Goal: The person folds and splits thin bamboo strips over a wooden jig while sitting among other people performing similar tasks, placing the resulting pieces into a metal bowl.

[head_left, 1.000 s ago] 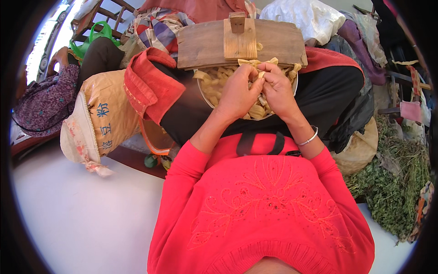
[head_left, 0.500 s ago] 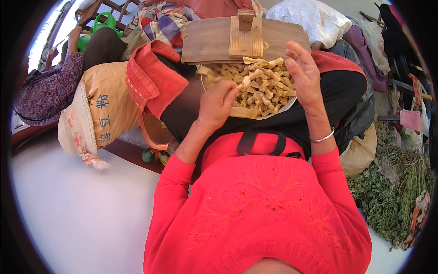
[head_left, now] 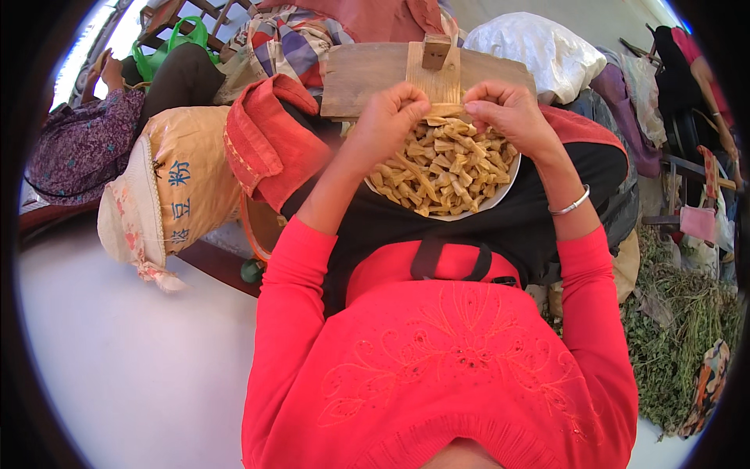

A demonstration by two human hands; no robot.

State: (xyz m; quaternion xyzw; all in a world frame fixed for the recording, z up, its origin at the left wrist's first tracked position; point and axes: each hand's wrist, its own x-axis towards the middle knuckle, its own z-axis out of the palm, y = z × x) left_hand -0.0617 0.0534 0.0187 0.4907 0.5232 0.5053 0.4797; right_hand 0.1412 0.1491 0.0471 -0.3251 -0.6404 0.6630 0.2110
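A white-rimmed bowl point(head_left: 512, 176) in my lap is heaped with tan knotted strips point(head_left: 449, 172) that look like tofu skin. Above its far side, a flat tan strip point(head_left: 447, 110) spans the gap between my two hands. My left hand point(head_left: 388, 123) pinches its left end between thumb and fingers. At the other end my right hand point(head_left: 512, 116), with a bangle on its wrist, closes in a similar pinch. Just beyond my fingertips lies a wide wooden board point(head_left: 351, 78), with a lighter plank point(head_left: 422, 74) and a small wooden block point(head_left: 436, 51) on it.
A tan sack point(head_left: 195, 156) and a folded red cloth point(head_left: 266, 133) are to my left, near a seated person's patterned sleeve point(head_left: 82, 148). A white plastic bag point(head_left: 539, 55) sits beyond the board at right. Dried green plants point(head_left: 676, 336) lie on the right.
My left hand has moved up from the bowl, where it held a knotted piece. My right hand, open before, has closed, and a flat strip now stretches between both hands.
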